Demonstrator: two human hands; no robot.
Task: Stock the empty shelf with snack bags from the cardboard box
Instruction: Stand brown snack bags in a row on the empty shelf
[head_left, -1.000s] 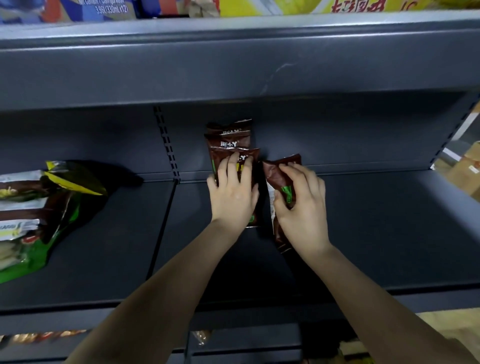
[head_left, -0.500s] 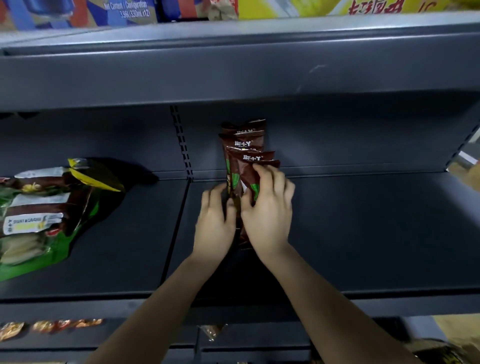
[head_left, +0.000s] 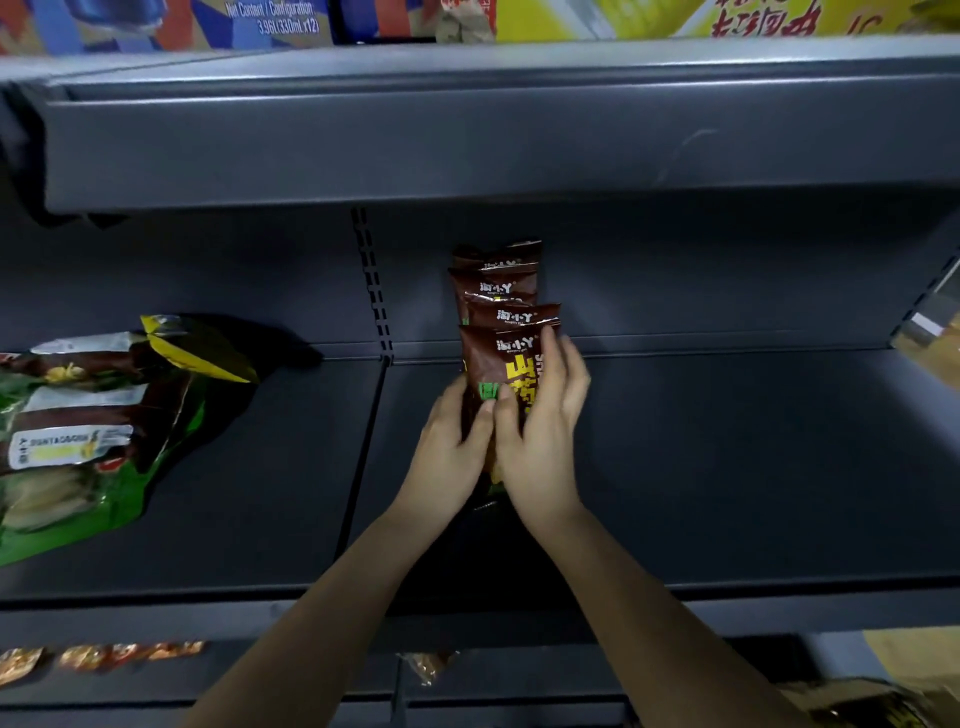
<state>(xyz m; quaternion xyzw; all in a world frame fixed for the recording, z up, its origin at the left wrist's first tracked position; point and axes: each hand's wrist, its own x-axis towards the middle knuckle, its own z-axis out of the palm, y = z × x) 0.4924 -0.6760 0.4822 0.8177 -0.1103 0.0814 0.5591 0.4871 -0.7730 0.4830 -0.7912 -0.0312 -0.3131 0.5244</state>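
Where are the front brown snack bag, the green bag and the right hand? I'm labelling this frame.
front brown snack bag (head_left: 506, 358): head view, upper front panel.
green bag (head_left: 111, 486): head view, lower green part.
right hand (head_left: 540, 441): head view, back of hand.

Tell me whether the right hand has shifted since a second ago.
Yes. The right hand moved left, closer to the slotted upright, bringing its brown bag into the row.

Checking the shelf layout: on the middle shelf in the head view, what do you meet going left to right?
Green and brown bags → slotted upright → left hand → front brown snack bag → right hand → bare shelf.
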